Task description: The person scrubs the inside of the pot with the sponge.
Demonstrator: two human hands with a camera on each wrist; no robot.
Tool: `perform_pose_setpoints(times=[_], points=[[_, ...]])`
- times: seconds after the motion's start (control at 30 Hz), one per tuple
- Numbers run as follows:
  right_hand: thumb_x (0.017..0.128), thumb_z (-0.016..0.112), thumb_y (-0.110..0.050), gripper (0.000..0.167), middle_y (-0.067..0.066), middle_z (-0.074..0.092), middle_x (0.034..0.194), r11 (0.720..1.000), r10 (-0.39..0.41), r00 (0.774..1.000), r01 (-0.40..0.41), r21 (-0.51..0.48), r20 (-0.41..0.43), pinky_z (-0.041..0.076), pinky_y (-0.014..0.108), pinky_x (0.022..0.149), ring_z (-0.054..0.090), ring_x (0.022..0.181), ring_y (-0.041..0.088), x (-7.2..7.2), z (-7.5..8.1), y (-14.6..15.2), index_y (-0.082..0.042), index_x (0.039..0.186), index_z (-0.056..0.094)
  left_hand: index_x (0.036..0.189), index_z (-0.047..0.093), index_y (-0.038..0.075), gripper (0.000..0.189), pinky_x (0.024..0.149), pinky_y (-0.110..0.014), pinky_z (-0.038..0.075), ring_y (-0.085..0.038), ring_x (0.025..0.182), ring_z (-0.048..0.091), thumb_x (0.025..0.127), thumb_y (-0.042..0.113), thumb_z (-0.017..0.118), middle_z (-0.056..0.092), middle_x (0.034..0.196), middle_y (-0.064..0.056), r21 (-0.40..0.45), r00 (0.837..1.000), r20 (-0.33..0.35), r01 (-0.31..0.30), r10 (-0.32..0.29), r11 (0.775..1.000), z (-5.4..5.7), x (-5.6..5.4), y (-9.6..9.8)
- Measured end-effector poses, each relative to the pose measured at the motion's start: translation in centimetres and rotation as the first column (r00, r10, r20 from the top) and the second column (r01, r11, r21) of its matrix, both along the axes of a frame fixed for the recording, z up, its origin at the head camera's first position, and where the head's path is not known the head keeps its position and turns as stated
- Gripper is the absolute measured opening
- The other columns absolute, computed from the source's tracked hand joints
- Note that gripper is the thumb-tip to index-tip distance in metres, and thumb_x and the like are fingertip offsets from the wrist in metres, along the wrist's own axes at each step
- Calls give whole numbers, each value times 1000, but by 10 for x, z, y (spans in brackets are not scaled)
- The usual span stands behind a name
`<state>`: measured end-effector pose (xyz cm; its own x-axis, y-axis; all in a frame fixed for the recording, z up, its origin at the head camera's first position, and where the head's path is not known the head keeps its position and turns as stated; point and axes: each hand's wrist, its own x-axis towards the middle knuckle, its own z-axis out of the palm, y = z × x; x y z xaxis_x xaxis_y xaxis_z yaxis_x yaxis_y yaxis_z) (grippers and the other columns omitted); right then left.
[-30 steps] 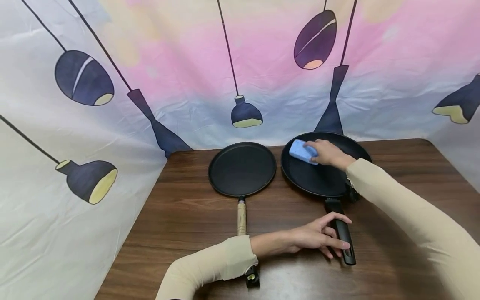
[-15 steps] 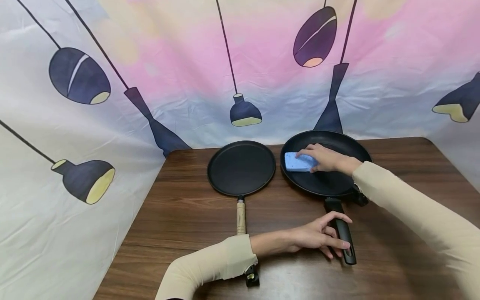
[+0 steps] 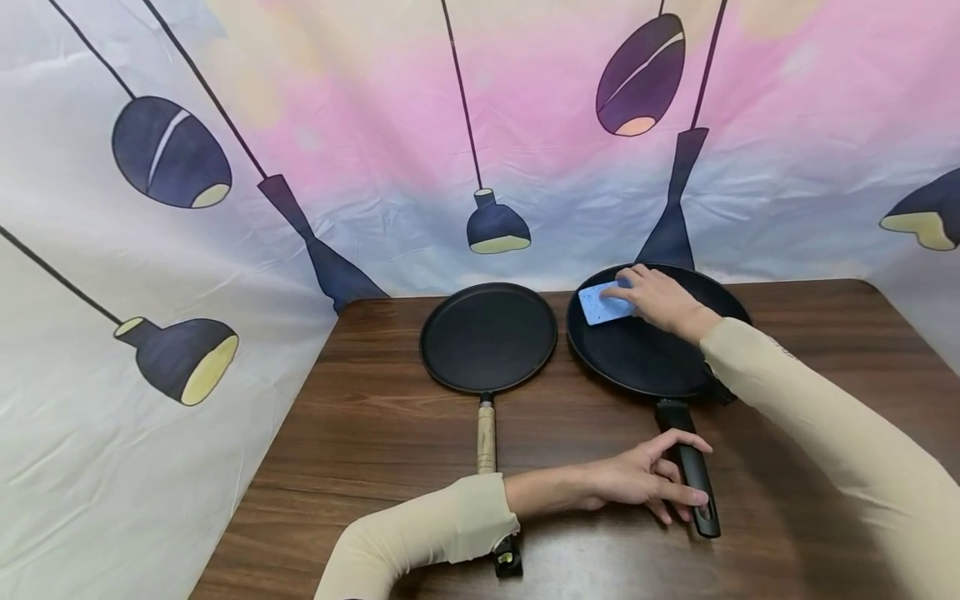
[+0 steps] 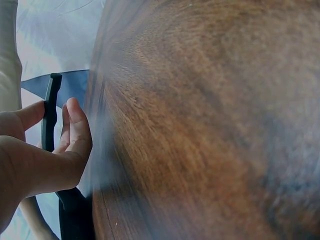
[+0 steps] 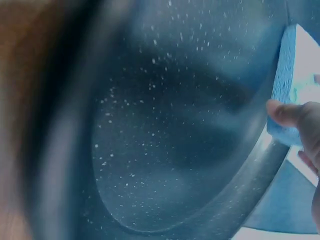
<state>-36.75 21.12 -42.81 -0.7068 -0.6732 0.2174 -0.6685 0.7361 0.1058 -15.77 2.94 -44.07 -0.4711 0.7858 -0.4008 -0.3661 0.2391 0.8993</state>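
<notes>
A blue sponge (image 3: 600, 305) is gripped by my right hand (image 3: 663, 302) against the upper left inside of a black frying pan (image 3: 648, 367). In the right wrist view my thumb presses the side of the sponge (image 5: 284, 80) near the rim, and small white specks or droplets dot the pan's surface (image 5: 160, 165). My left hand (image 3: 637, 479) holds the pan's black handle (image 3: 692, 471) lower down, thumb on one side and fingers bent around the other. The left wrist view shows the handle (image 4: 49, 122) between thumb and fingers.
Left of the frying pan lies a flat black griddle pan (image 3: 489, 337) with a wooden handle (image 3: 486, 433), partly covered by my left sleeve. Both rest on a brown wooden table (image 3: 360, 417). A cloth backdrop (image 3: 360, 100) printed with lamps hangs right behind the table edge.
My right hand moved the sponge left and down in the pan, then back up and right, turning it slightly. The left hand keeps its place on the handle. The view shifted a little.
</notes>
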Motion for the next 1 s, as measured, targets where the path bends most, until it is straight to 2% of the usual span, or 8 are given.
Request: perform_pose_setpoints(times=[0.13,0.27,0.37,0.53,0.73,0.8,0.9,1.0], points=[[87,80,-4,61,30,52,134,983,-180,983,179,29,40,49,59,96,50,122,49,1,2,10,-13,142,57,142,49,34,51,60,-25,55,-12,72,67,102,4,61,66,79,-1,5,1000,0,-6,6,1000,-1,2,1],[90,78,-9,63,38,49,130,934,-357,927,352,59,118,51,62,90,48,119,56,4,6,20,-4,146,48,142,49,34,51,61,-25,55,-12,72,67,102,4,61,66,79,-1,5,1000,-10,-3,3,1000,-1,2,1],[91,75,-9,64,43,47,127,891,-453,871,448,69,191,52,63,86,47,118,60,7,10,27,2,145,43,143,49,33,52,61,-25,55,-12,72,67,102,5,61,65,79,0,2,1000,-15,0,0,1000,-1,2,1],[91,72,-12,68,49,42,129,842,-528,778,533,89,340,50,67,89,44,118,64,12,21,30,9,144,36,147,45,31,54,61,-25,55,-12,73,66,103,5,61,65,80,0,5,1000,-20,7,-7,1000,-2,2,2],[89,77,-20,90,50,40,135,785,-554,613,610,107,564,48,66,94,48,118,63,12,32,26,16,149,20,147,45,31,53,61,-25,55,-13,73,65,103,6,60,65,81,0,2,1000,-16,1,-1,1000,0,3,1],[91,74,-22,94,48,36,140,770,-545,570,631,98,614,45,66,101,46,124,62,10,33,23,17,152,13,147,46,30,53,60,-25,55,-13,73,65,103,6,60,65,82,0,3,1000,-15,-3,3,1000,0,3,2],[95,71,-23,94,47,32,144,755,-520,555,654,45,650,42,67,104,41,129,61,8,32,13,16,154,8,147,46,30,53,60,-25,55,-13,74,65,103,6,61,66,84,1,5,1000,-12,-5,6,1000,0,3,2],[97,69,-26,89,45,36,142,782,-463,612,623,-30,642,42,65,102,44,127,59,8,29,-1,13,154,13,147,46,31,53,60,-25,55,-13,75,65,103,5,60,68,87,1,5,1000,-12,-8,8,1000,-1,4,2]])
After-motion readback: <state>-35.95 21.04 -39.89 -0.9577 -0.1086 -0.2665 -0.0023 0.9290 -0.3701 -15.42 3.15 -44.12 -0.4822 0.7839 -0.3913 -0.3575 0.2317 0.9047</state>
